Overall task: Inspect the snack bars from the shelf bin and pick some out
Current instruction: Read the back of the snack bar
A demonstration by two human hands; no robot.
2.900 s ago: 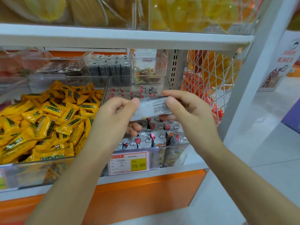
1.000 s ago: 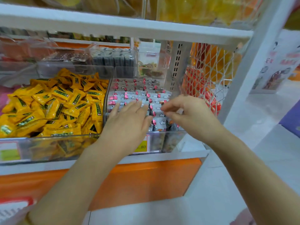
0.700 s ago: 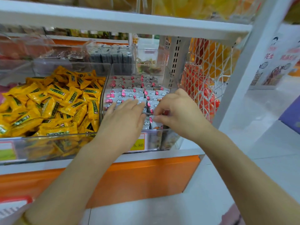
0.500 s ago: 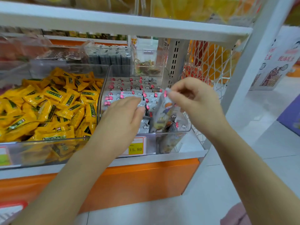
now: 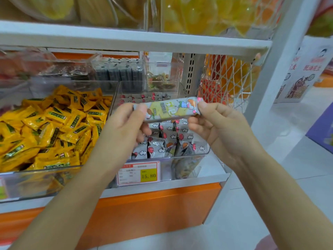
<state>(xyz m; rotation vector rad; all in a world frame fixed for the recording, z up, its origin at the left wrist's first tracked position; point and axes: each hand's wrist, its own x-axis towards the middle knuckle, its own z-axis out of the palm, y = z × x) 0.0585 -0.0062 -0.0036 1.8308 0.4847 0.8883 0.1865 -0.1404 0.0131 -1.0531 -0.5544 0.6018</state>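
Observation:
A grey snack bar [image 5: 167, 109] with cartoon print lies level above the clear shelf bin [image 5: 205, 154], printed face toward me. My left hand [image 5: 124, 127] pinches its left end and my right hand [image 5: 214, 123] pinches its right end. Below it the bin holds several more grey bars [image 5: 162, 145] with red dots and white clouds, standing on edge. My hands cover part of the bin's middle.
A bin of yellow wrapped snacks [image 5: 50, 127] stands to the left. A price tag [image 5: 138, 173] reading 15.80 hangs on the bin front. A white shelf [image 5: 126, 41] runs overhead, a white net basket [image 5: 228, 80] hangs at right, and dark packs [image 5: 119, 73] sit behind.
My right hand pulled one bar up out of the bin. My left hand left the bin and took the bar's other end; the bar now lies level between both hands.

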